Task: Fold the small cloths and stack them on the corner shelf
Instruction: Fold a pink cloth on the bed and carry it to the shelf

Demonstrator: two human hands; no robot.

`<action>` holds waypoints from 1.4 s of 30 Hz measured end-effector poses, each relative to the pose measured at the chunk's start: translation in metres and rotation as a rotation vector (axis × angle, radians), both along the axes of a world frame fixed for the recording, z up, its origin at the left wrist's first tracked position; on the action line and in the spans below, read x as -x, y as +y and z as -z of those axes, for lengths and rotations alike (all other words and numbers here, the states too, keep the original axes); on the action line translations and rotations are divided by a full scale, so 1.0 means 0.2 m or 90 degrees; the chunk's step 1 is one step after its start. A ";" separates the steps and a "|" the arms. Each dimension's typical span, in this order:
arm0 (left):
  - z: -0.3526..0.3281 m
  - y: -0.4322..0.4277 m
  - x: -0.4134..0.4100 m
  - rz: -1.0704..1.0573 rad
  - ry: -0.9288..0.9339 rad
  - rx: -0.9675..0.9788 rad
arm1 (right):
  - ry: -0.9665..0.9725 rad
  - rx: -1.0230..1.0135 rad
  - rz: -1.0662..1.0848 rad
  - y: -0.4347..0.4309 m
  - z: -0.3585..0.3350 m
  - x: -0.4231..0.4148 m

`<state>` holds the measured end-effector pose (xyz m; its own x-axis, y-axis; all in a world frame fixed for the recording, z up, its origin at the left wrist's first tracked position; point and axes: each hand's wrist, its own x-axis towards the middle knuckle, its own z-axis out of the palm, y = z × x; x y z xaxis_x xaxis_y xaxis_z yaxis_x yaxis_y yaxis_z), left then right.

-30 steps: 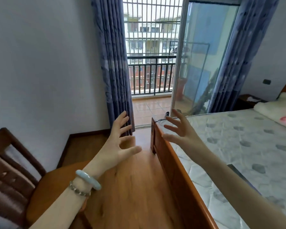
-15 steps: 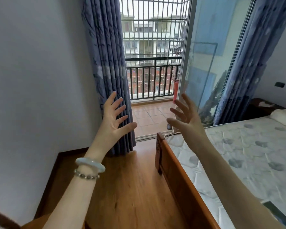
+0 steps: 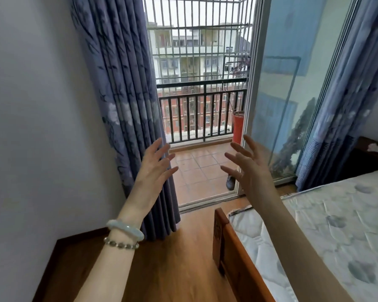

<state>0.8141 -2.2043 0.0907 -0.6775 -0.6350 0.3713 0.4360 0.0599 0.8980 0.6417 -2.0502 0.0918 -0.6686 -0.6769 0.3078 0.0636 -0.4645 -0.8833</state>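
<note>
Head view looks down a bedroom toward a balcony. Biggest in frame is the pale wall (image 3: 37,118) filling the left side, running down to a dark skirting and the wooden floor (image 3: 162,267). On the right lies the bed (image 3: 336,232), its quilted mattress printed with grey-blue blotches and edged by an orange-brown wooden frame (image 3: 234,253) that runs toward the lower middle of the frame. A long blue-grey patterned curtain (image 3: 122,101) hangs beside the wall at left; a second curtain (image 3: 345,110) hangs at the far right. Between them stands the sliding glass door (image 3: 282,94), pushed aside so the tiled balcony floor (image 3: 201,171) shows, closed off by a dark railing (image 3: 199,114) with bars above. A red vase-like pot (image 3: 237,127) stands at the balcony's right edge, partly hidden by the door frame.

Both bare forearms reach forward into the middle. The left hand (image 3: 153,171) is raised in front of the left curtain's lower edge, fingers spread wide and holding nothing. The right hand (image 3: 249,168) is raised opposite it, palm turned inward, fingers likewise fanned apart and empty; the two hands are apart. On the left wrist sit a pale jade-coloured bangle (image 3: 124,228) and, just below it, a beaded bracelet (image 3: 120,244).

No small cloths and no corner shelf are in view.
</note>
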 end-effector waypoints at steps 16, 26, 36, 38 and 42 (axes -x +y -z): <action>0.14 -1.06 1.23 0.067 -0.054 0.027 | 0.015 -0.045 0.070 -0.91 0.14 1.13; 0.14 -1.82 2.14 0.269 -0.056 0.027 | -0.043 -0.057 0.217 -1.54 0.10 1.75; 0.11 -2.09 2.95 0.439 -0.077 0.001 | -0.110 -0.002 0.377 -1.73 0.13 2.28; 0.12 -2.09 3.09 0.473 -0.072 -0.006 | -0.101 -0.006 0.402 -1.71 0.16 2.38; 0.15 -2.02 3.53 0.537 -0.096 0.019 | -0.081 -0.027 0.493 -1.63 0.23 2.67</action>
<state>0.1087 -2.6076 0.0600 -0.9623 0.1120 0.2477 0.2215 -0.2053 0.9533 0.1083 -2.3767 0.0459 -0.9831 -0.0133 0.1824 -0.1634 -0.3841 -0.9087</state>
